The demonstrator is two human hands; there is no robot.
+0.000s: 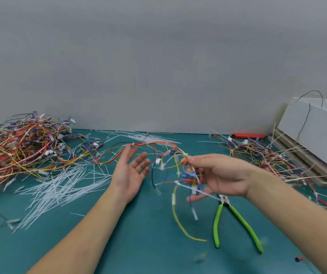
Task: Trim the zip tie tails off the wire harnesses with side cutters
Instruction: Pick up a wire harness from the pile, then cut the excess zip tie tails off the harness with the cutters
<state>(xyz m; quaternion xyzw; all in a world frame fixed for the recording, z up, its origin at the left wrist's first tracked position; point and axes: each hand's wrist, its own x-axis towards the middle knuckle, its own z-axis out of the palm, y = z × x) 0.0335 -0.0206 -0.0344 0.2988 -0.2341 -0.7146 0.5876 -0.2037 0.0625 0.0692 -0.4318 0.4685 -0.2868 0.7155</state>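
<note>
My right hand (216,175) holds a wire harness (176,171) of red, yellow and blue wires above the green mat, pinching it near a white zip tie. Loose ends and a long yellow wire dangle below the hand, blurred by motion. My left hand (131,171) is open, palm up, fingers spread, just left of the harness and not touching it. The side cutters (235,218) with green handles lie on the mat below my right hand, handles spread, jaws partly hidden under my wrist.
A big heap of harnesses (20,147) fills the left. A scatter of cut white zip tie tails (59,186) lies beside it. More harnesses (267,155) lie at the right near a white box (317,131) and an orange tool (247,136). A grey wall stands behind.
</note>
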